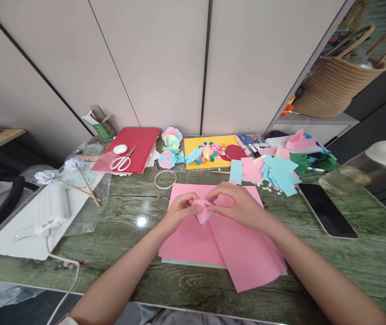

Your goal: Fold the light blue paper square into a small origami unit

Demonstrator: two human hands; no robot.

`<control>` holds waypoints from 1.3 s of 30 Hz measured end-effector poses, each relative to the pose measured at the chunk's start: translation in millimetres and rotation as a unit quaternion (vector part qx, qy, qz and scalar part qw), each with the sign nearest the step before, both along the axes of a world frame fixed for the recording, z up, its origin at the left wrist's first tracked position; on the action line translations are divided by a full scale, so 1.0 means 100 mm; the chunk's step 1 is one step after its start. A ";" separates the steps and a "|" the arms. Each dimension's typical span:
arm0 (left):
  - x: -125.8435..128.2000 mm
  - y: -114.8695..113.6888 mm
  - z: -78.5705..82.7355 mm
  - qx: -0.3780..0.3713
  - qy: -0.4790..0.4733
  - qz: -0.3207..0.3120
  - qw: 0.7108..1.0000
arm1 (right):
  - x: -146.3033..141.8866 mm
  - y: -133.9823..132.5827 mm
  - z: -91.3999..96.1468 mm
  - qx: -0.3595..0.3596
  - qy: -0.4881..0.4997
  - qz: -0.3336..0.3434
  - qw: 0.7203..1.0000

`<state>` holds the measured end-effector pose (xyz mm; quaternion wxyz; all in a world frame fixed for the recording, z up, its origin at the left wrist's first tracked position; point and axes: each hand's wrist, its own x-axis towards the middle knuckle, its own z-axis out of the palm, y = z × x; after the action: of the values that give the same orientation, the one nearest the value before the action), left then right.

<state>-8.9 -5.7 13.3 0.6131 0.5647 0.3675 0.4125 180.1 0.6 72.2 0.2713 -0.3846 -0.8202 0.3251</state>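
Between my hands is a small folded piece of pink paper (202,212) with a bluish lower edge, held just above a stack of pink sheets (193,246). My left hand (183,211) pinches its left side between thumb and fingers. On the other side, my right hand (231,203) grips the upper right part with thumb and forefinger. Parts of the folds are hidden behind my fingertips. One pink sheet (243,257) lies turned at an angle over the stack, under my right forearm. Greenish sheet edges show beneath the stack.
White scissors (121,163) rest on a red folder (138,140). Folded paper balls (170,146) stand beside a yellow sheet (193,143) with small pompoms. Blue and pink paper pieces (281,171), a phone (328,210) and a bottle (348,174) lie right; a white power bank (52,207) lies left.
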 end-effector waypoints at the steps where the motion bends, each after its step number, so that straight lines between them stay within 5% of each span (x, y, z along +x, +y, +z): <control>1: 0.00 0.00 0.01 0.009 0.011 -0.001 1.000 | -0.02 -0.02 0.00 0.020 -0.008 -0.008 1.000; 14: -0.01 -0.01 0.04 0.046 0.054 -0.021 0.997 | -0.04 -0.07 -0.11 0.249 -0.117 -0.007 0.961; 39: 0.07 -0.07 0.08 0.100 0.153 0.032 0.983 | -0.06 -0.09 -0.18 0.294 -0.166 0.012 0.941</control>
<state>-2.1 -13.2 20.9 0.4766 0.6672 0.4321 0.3754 174.0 -8.4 54.7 0.2282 -0.3266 -0.9172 0.0042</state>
